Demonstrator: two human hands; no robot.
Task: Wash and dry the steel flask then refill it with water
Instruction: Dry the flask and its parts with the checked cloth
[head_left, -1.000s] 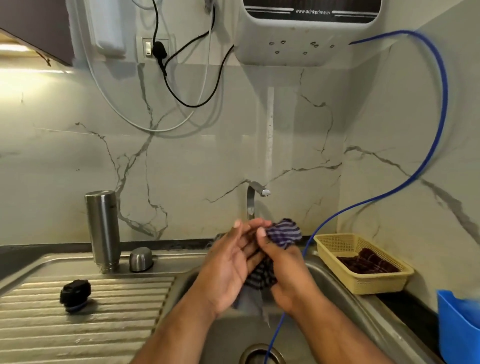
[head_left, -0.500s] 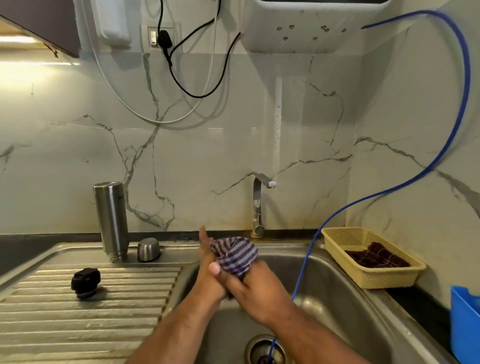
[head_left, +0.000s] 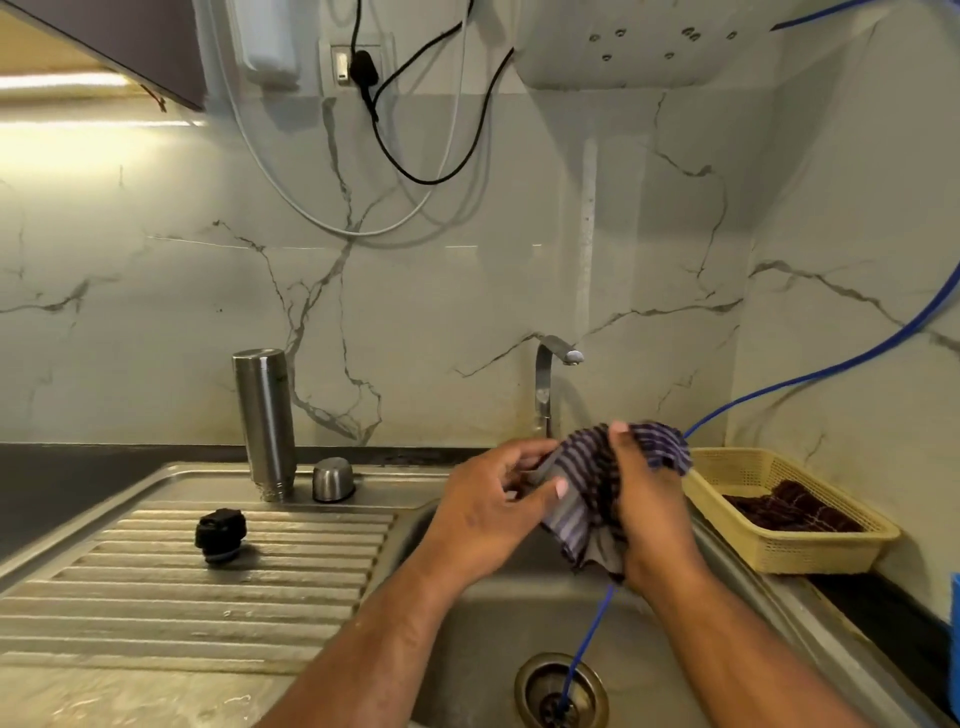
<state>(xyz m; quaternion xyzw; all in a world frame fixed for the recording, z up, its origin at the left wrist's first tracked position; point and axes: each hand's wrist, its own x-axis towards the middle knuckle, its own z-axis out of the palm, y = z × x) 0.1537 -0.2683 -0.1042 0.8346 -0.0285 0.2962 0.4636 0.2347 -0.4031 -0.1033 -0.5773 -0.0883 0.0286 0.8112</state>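
Both hands grip the striped cloth (head_left: 584, 475) over the sink (head_left: 493, 649): the left hand (head_left: 485, 517) pinches an edge, the right hand (head_left: 652, 525) curls round the bunched middle. Drying seems the step in hand; next, 1 hand must reach left for the steel flask (head_left: 265, 421), which stands upright at the back of the draining board (head_left: 156, 597), well apart from both hands, its cap (head_left: 332, 479) just beside it.

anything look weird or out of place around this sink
A thin blue tube runs down from the wall, passes behind the striped cloth gripped by the left hand and right hand, and ends inside the sink drain. The steel flask appears to stand mouth-down on the drainboard, likely draining. Nothing looks spilled or broken.
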